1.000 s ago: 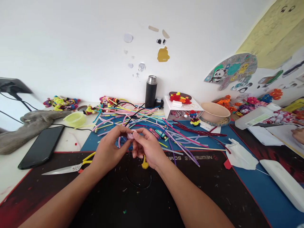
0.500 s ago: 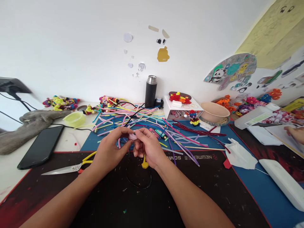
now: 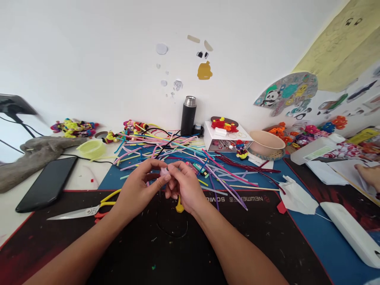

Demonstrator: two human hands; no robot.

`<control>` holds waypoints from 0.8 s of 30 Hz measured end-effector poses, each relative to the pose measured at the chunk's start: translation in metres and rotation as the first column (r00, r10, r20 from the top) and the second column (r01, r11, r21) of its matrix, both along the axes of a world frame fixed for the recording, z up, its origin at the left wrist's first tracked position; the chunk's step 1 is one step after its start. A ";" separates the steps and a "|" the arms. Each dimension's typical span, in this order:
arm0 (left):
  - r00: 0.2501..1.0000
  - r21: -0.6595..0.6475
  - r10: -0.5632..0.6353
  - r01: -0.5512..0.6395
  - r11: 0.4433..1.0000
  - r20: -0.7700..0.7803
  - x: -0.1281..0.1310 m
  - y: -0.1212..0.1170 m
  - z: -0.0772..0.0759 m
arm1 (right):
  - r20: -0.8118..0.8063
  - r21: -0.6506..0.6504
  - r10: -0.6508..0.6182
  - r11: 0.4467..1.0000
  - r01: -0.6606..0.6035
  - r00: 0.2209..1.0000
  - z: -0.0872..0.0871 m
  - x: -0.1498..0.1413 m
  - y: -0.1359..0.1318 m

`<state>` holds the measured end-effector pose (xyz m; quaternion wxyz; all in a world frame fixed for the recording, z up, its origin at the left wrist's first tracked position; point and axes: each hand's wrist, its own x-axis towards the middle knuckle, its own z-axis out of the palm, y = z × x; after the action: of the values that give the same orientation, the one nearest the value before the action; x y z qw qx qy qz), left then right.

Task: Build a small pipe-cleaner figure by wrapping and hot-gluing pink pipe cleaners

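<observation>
A small, pale lilac piece (image 3: 164,171), which looks like a bent pipe cleaner, is pinched between my hands. My left hand (image 3: 145,183) is closed on it from the left with thumb and fingertips. From the other side, the thumb and fingers of my right hand (image 3: 185,185) press on it, partly hiding it. Just beyond my hands lies a loose heap of colourful pipe cleaners (image 3: 154,148). Beneath my right hand is a yellow tool end (image 3: 179,206), mostly covered. Scissors (image 3: 74,213) with yellow and red handles rest beside my left forearm.
A black thermos (image 3: 189,116) stands against the wall, left of a white box (image 3: 228,136) and a beige bowl (image 3: 265,143). A black phone (image 3: 47,184) lies at left. White tissue (image 3: 297,196) and a long white case (image 3: 350,233) lie at right, near another person's hand (image 3: 368,174).
My fingers have shifted a little on the lilac piece, the left thumb now further over it. The view has tilted slightly. The other person's hand at right has moved inward.
</observation>
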<state>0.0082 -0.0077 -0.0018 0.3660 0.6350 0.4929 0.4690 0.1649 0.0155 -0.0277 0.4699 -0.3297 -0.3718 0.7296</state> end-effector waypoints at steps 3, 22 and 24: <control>0.999 -0.034 0.043 -0.043 0.998 -0.009 0.000 0.000 -0.001 | 0.014 -0.002 0.032 0.999 -0.032 0.999 0.000 -0.002 -0.003; 0.997 0.073 0.036 -0.031 0.997 -0.067 -0.006 -0.001 0.003 | -0.049 -0.034 0.094 0.995 -0.096 0.994 0.010 0.000 -0.004; 0.998 0.051 0.026 -0.023 0.998 -0.061 -0.008 -0.001 0.003 | -0.034 -0.027 0.094 0.995 -0.095 0.995 0.010 0.001 -0.004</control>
<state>0.0003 -0.0086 0.0007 0.3290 0.6521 0.4996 0.4659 0.1662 0.0113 -0.0175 0.4361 -0.3064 -0.3686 0.7616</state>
